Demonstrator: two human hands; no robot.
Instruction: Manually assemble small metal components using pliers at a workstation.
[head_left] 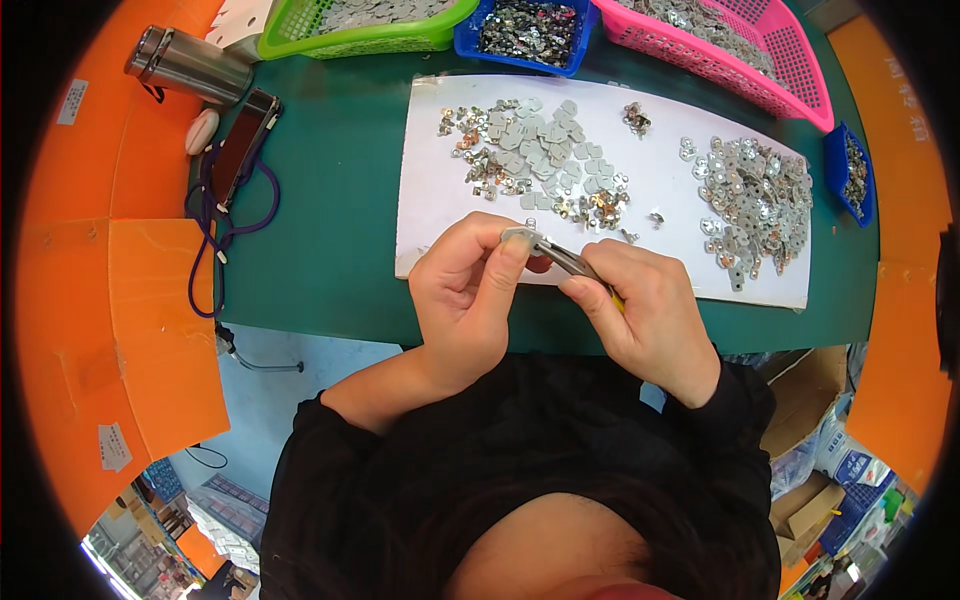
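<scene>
My left hand [462,292] pinches a small grey metal plate [514,234] between thumb and forefinger. My right hand [655,310] is wrapped round a pair of pliers [566,259], whose yellow-edged handle shows beneath the fingers. The pliers' jaws meet the plate's edge; whether they grip it is too small to tell. Both hands are above the near edge of a white board [430,190]. Beyond them on the board lies a heap of flat grey metal plates [545,140], with small shiny metal fittings [600,208] around it. Farther right is a pile of metal pieces [755,200].
Along the back of the green table [330,200] stand a green basket [400,42], a blue tray [570,68] and a pink basket [700,65]. A small blue bin [836,165] is at the right edge. To the left are a steel flask [195,65], a phone [247,140] and a purple cord [205,265].
</scene>
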